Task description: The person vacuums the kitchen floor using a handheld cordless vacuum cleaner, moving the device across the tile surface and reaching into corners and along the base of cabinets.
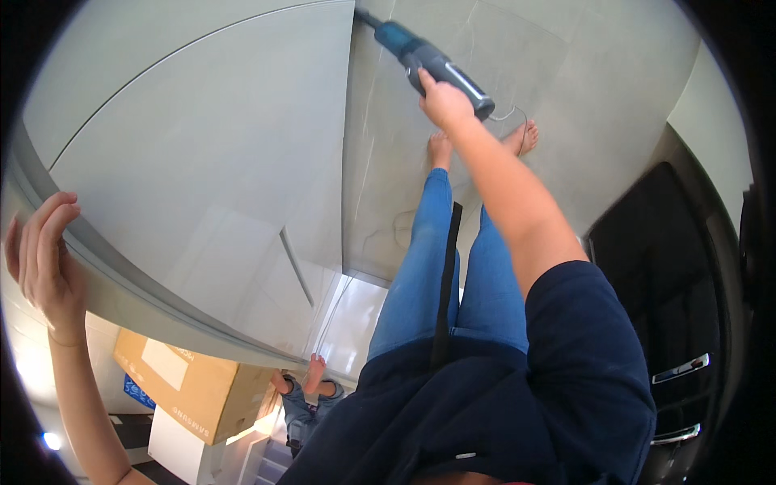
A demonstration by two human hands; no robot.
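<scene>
My right hand (447, 104) grips a dark handheld vacuum cleaner (436, 70) with a bluish, see-through front part. Its narrow nozzle points to the upper left, at the lower edge of a glossy pale cabinet front (212, 139). A thin cable hangs from the rear of the vacuum near my bare feet. My left hand (51, 260) is at the cabinet's top edge on the far left, fingers bent over the rim and nothing seen in it. Whether it presses on the edge cannot be told.
Pale marble-look tiles (545, 79) cover the floor, with a cable along it. A large Samsung cardboard box (200, 388) stands at lower left. Beside it show another person's bare feet and jeans (303, 406). A black glossy appliance or cabinet with metal handles (661, 273) is at right.
</scene>
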